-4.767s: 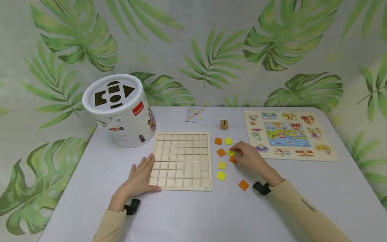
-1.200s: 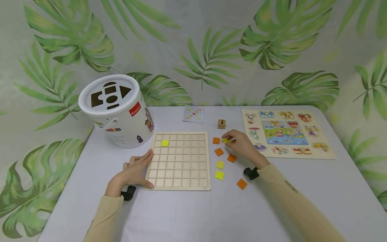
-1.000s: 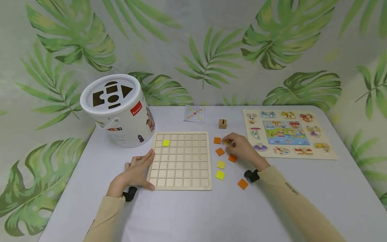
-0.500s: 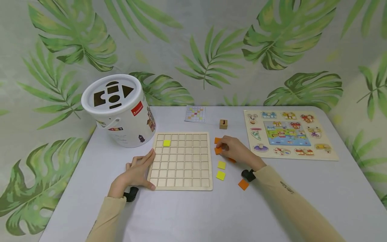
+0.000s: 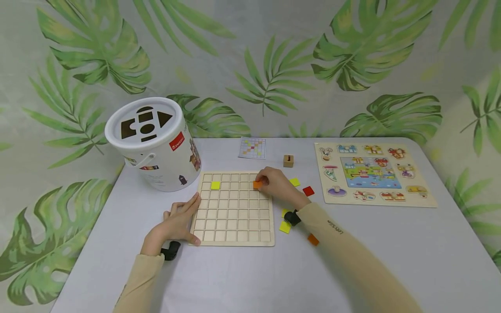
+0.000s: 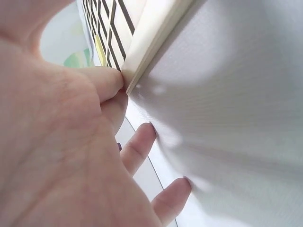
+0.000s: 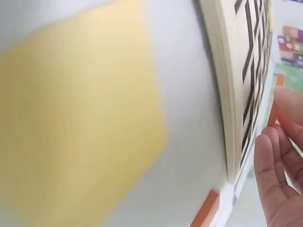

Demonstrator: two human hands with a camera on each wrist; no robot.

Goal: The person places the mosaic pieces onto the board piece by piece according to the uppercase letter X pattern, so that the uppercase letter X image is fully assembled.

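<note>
A wooden grid board lies on the table with one yellow tile in its second row. My right hand pinches an orange tile over the board's upper right cells. In the right wrist view the orange tile stands on edge between my fingertips, beside the board's rim. My left hand lies flat against the board's left edge. The left wrist view shows its thumb touching the board's edge.
Loose tiles lie right of the board: yellow, red, yellow, orange. A wooden cube and a pattern card sit behind. A white shape-sorter bucket stands left, an animal puzzle right.
My right hand has left the loose tiles and moved left over the board with an orange tile. Earlier a yellow tile went into the empty grid. The left hand stays put.
</note>
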